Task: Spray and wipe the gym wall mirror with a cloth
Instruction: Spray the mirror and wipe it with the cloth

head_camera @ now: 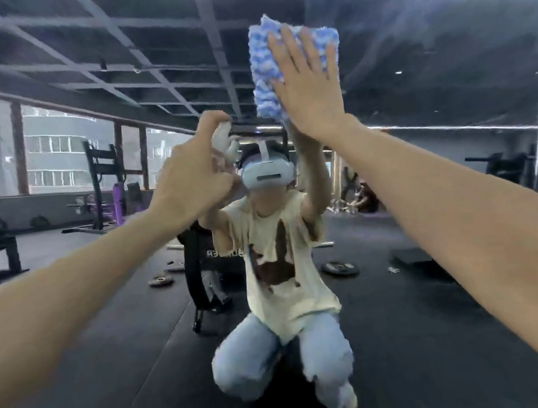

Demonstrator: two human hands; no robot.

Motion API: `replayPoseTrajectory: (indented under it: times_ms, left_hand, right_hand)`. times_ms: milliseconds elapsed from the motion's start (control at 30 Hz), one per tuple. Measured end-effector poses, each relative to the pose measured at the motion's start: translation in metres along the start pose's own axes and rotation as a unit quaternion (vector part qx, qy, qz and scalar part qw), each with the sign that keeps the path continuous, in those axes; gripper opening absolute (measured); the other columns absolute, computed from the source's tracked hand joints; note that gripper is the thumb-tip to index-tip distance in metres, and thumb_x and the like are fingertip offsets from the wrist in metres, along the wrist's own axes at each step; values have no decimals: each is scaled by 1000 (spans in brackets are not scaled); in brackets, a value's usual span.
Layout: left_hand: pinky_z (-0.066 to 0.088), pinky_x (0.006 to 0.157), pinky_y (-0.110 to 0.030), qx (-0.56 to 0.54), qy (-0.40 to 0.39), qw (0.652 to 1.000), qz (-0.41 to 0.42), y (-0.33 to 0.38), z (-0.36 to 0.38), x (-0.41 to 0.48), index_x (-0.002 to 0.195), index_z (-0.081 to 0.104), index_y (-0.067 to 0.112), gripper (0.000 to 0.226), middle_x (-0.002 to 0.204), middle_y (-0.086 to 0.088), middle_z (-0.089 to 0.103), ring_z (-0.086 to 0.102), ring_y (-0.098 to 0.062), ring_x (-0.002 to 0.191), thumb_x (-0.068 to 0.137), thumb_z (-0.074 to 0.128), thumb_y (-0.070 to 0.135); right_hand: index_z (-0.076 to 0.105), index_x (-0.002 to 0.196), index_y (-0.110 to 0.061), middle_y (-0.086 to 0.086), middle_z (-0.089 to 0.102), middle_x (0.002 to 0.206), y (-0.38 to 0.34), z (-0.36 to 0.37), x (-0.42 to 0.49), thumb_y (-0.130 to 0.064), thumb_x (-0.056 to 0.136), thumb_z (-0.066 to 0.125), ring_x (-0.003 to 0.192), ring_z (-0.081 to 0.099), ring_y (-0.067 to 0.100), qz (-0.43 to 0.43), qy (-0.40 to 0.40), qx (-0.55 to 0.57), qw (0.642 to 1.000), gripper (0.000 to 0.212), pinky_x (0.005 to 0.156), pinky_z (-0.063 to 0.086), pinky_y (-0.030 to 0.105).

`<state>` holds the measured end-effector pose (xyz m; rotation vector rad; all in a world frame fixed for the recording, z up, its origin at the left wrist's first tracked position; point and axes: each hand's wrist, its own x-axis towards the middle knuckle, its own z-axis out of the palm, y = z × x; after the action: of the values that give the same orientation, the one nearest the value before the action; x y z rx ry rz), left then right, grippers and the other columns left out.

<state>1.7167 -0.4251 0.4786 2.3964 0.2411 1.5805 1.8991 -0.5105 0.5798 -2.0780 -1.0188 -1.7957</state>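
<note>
In the head view, the right hand (310, 87) lies flat with fingers spread, pressing the blue-and-white cloth (262, 66) high on the wall mirror (433, 77). The left hand (194, 176) is curled around the white spray bottle (221, 136) just beside it. To wipe well, keep the whole palm on the cloth, overlap the strokes and work downward, with the nozzle aimed away from the cloth.

The left hand (193, 176) hides the spray bottle (221, 135) but for its white head; the right hand (308, 87) covers much of the cloth (264, 66). Picture edges cut both forearms.
</note>
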Motion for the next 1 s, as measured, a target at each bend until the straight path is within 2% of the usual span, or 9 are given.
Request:
replayPoseTrajectory:
  times_ms: [133,267,333,433,533,600,733,833,1000]
  left_hand:
    - [33,46,-11,-28,16,999,17,13,-36,36,131,41,22,69,65,9,55,52,3,49,71,67,-1]
    - [42,53,-29,-52,28,998,-7,27,-47,63,124,42,26,60,70,-4,62,55,-17,55,73,66,6]
    - [45,58,-33,-63,32,998,-2,34,-44,72,121,42,29,58,71,-8,63,58,-24,60,73,63,5]
    - [43,53,-31,-50,7,998,25,46,-33,82,125,42,28,68,67,-9,61,54,-23,57,68,59,-4]
    - [38,49,-27,-18,4,999,49,49,-21,92,127,41,26,70,58,-5,55,49,-18,51,66,58,-5]
    - [40,51,-29,-5,19,998,60,50,-12,103,126,41,27,71,59,-1,55,50,-18,52,65,60,-2]
    - [35,49,-26,2,50,994,101,59,-1,135,129,40,26,64,64,4,55,48,-13,50,73,63,3]
    - [40,51,-28,1,112,989,93,75,-16,195,128,40,29,55,66,6,57,52,-8,55,81,64,11]
    - [41,56,-24,-43,155,984,78,109,-68,304,130,41,17,52,85,-6,60,51,-9,59,85,63,7]
  right_hand:
    - [-4,156,-21,1,-5,165,-7,-11,19,-32,106,21,151,-7,26,70,-6,18,997,57,118,-8,50]
    - [45,146,-24,3,43,151,-37,-7,-4,-29,95,32,140,39,29,-129,-22,-23,991,53,114,19,54]
    - [40,148,-25,0,41,153,-14,-5,4,-29,92,35,142,37,27,-180,-15,-56,982,56,115,19,53]
    - [3,156,-21,2,6,164,69,-4,14,-30,100,34,151,4,27,37,-21,-26,999,65,119,-2,54]
    - [10,157,-18,5,6,164,144,-15,9,-32,104,22,151,3,28,335,30,105,936,56,118,3,59]
    - [6,157,-21,4,-1,165,139,-17,28,-35,106,22,151,-4,30,399,35,133,907,56,118,-6,59]
    - [6,157,-29,-1,1,165,79,-13,88,-44,104,23,151,-4,28,150,71,72,984,58,115,-14,53]
    - [11,156,-31,-5,7,164,64,-24,154,-52,102,17,151,2,26,-67,43,10,997,58,117,-9,51]
    - [6,157,-29,-5,5,165,114,-56,288,-49,104,15,151,2,22,-30,60,-5,998,56,119,-3,51]
